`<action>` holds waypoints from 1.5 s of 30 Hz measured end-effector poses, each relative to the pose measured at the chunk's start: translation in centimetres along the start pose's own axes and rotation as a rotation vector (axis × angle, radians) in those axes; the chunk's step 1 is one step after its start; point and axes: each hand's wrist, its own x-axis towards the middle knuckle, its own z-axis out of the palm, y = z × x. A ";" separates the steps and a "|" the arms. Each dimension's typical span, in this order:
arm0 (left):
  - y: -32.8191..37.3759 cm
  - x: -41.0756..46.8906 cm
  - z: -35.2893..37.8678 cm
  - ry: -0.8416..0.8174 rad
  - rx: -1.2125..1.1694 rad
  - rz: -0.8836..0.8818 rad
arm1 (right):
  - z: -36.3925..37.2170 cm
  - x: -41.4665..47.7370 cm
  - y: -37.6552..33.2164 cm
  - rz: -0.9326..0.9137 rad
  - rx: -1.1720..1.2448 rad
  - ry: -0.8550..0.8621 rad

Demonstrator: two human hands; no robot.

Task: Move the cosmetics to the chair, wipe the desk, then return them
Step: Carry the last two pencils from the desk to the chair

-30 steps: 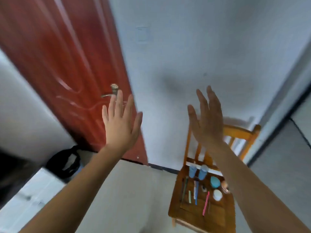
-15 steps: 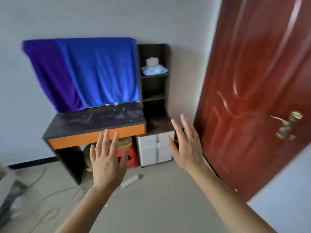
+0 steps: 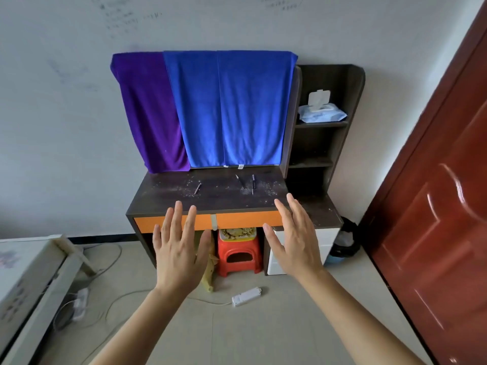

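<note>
While the left grip (image 3: 179, 256) and right grip (image 3: 297, 246) hover wide, fingers straight, holding nothing, dusty dark counter (image 3: 163, 192) beyond them, three slim cosmetic pencils (image 3: 252, 184) lying on it, blue towel (image 3: 229, 109) draped behind, wet-wipes pack (image 3: 320, 113) on side shelf (image 3: 321, 124), red stool (image 3: 238, 255) underneath

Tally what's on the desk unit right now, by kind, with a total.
Slim pencils on the desktop: 3
Towels draped over the back: 2, a purple towel and a blue towel
Wipes pack, shelved: 1
Total: 6
</note>
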 end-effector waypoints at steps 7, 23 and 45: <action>-2.2 8.9 8.0 -0.083 -0.006 0.024 | 7.5 8.0 5.7 0.062 0.021 0.000; -8.7 35.5 25.1 -0.251 0.096 -0.213 | 27.9 32.6 19.5 0.280 0.001 -0.308; -23.1 40.2 44.2 -0.734 0.200 -0.436 | 43.4 33.3 26.0 0.766 -0.190 -0.523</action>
